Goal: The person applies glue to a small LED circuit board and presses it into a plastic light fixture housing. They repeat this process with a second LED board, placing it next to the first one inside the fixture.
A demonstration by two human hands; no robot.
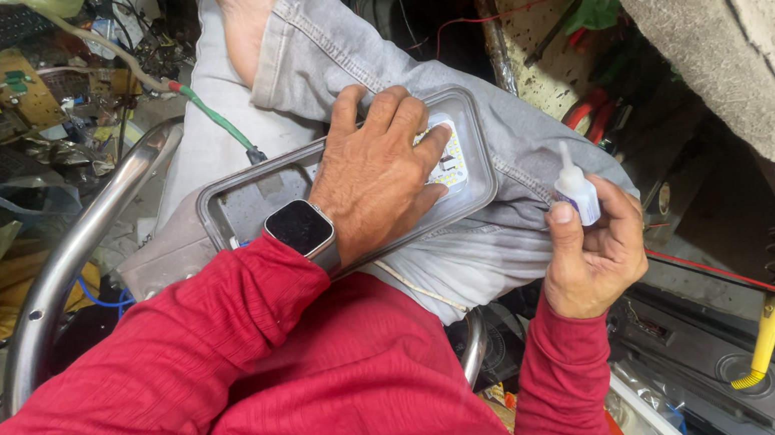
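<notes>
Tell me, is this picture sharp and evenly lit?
Head view: left hand on the grey tray and right hand with the small bottle look sharp in soft light; no strong glare; the clutter at the edges sits in darker shadow.

sleeves (pixel 227 371) – red knit, long | watch (pixel 300 228) – dark square face | trousers (pixel 472 246) – grey

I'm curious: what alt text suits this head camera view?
A person's left hand presses a grey rectangular housing on their knee; the right hand holds a small white dropper bottle. Wires and tools clutter the surroundings.
</notes>
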